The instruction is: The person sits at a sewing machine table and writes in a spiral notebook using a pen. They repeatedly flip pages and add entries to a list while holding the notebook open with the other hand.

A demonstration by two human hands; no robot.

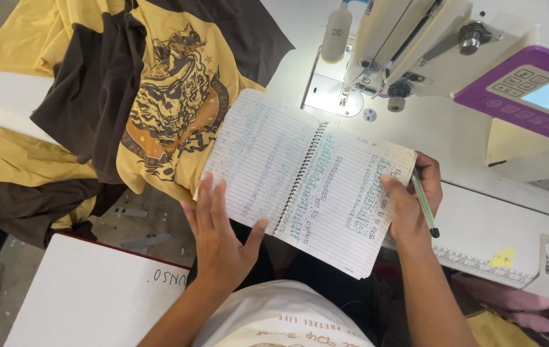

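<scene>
Propping open spiral-bound lined notebook (306, 180) from beneath with flat, spread left hand (220, 234), right hand (412, 205) pinching page edge and green pen (425, 204) for reading.

Bright, even daylight; lamp glare on needle plate (326, 96) of sewing machine (454, 58); soft shadows; sharp focus.

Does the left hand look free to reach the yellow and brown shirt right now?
Probably not at once: the left hand supports the open notebook from below, though the shirt lies close, nothing between.
</scene>
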